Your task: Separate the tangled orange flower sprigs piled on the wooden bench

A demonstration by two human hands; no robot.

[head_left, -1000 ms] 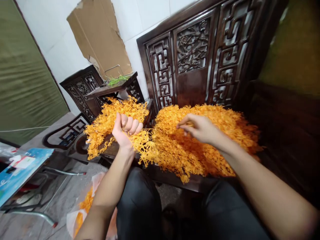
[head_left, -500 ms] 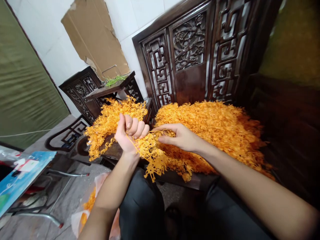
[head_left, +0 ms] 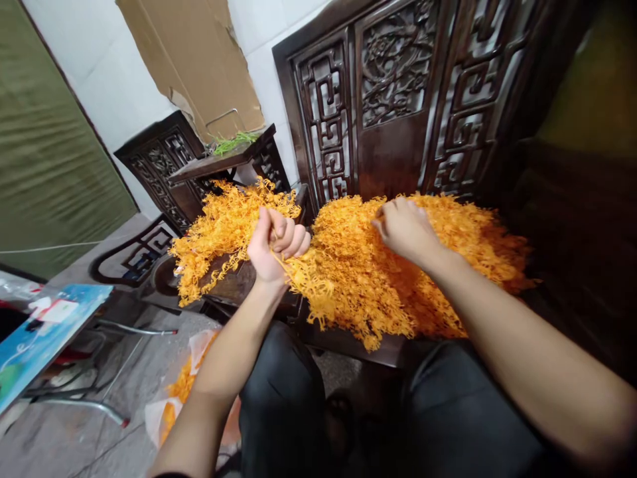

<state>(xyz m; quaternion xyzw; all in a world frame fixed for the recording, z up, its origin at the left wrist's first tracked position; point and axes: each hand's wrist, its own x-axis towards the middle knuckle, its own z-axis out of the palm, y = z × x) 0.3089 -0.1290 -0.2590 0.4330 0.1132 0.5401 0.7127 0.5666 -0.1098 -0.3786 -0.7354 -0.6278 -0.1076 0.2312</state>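
Note:
My left hand (head_left: 281, 245) is closed in a fist, thumb up, around a strand of orange lacy trim (head_left: 313, 282). The trim hangs from the heel of the fist and merges with a large heap of the same lacy orange pieces (head_left: 358, 299) on the dark wooden seat. Over the top of that heap is my right hand (head_left: 405, 229), with its fingers curled in and the back of the hand towards me. Whatever lies between its fingertips is hidden. Behind my left fist, a smaller orange pile (head_left: 223, 226) spreads to the left.
A carved dark wooden seat back (head_left: 391, 156) stands behind the heap. Green strands lie on a small wooden table (head_left: 219, 166), with cardboard (head_left: 199, 60) behind it. At the left is a blue-topped folding table (head_left: 54, 332). A plastic bag (head_left: 159, 418) with orange pieces sits on the floor.
My right hand has left the trim beside my left fist and moved right, over the heap, its fingers now curled. My left fist keeps its hold and has shifted slightly right and up.

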